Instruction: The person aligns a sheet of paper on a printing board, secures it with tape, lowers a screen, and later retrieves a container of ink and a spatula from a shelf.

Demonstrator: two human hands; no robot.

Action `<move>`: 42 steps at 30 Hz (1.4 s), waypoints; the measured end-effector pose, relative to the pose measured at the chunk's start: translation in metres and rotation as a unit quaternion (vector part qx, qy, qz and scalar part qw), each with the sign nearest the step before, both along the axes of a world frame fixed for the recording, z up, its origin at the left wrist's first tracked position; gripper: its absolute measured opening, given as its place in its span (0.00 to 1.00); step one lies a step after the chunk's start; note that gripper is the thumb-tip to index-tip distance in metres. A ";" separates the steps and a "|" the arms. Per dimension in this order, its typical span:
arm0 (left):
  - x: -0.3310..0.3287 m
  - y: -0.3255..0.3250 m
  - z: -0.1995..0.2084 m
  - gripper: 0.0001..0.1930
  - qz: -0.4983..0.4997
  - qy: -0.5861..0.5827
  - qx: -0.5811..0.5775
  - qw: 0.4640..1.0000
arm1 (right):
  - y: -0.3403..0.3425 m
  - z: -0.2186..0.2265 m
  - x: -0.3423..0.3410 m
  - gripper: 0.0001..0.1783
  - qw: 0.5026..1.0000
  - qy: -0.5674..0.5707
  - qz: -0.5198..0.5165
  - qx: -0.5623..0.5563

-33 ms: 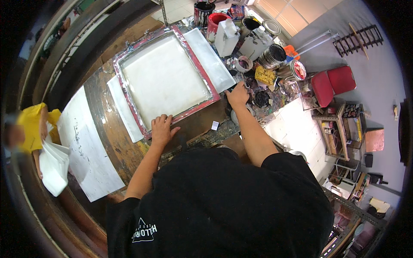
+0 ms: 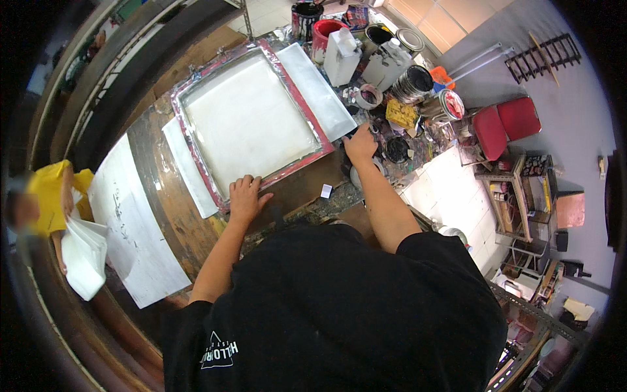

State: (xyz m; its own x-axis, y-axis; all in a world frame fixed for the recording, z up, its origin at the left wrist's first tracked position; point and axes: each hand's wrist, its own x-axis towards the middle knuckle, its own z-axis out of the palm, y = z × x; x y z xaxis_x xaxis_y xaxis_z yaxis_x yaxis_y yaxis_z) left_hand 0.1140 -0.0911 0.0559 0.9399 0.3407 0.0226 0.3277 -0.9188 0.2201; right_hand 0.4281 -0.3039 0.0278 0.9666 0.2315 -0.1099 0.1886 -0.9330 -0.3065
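A screen-printing frame (image 2: 302, 168) with paint-smeared red sides and a pale mesh (image 2: 251, 121) lies on the worktable. My left hand (image 2: 245, 198) rests on the frame's near edge, fingers laid forward and thumb apart. Beyond the frame's right side, my right hand (image 2: 361, 145) has its fingers curled down at the near corner of a white sheet (image 2: 317, 88). Something small and dark shows by its fingertips, too hidden to name. Another white strip (image 2: 186, 166) sticks out along the frame's left side. A small white card (image 2: 326, 191) sits between my hands.
Paint cans (image 2: 413, 83), white jugs (image 2: 342, 57) and a yellow sponge-like block (image 2: 401, 114) crowd the table's right end. A large marked white sheet (image 2: 134, 228) covers the left end. There, a person in yellow (image 2: 49, 196) holds white sheets (image 2: 85, 258). A red chair (image 2: 490, 134) stands at right.
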 end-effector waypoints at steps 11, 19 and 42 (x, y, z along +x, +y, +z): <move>0.005 0.005 0.000 0.19 -0.002 0.035 -0.004 0.999 | -0.066 0.037 0.035 0.13 0.995 -0.061 0.061 -0.042; 0.019 0.001 0.004 0.18 -0.030 0.066 0.013 0.997 | -0.025 0.036 0.074 0.35 0.949 -0.076 0.295 0.084; 0.045 0.084 0.234 0.15 -0.023 -0.155 0.153 0.976 | -0.021 -0.011 0.085 0.22 0.940 -0.070 0.312 0.120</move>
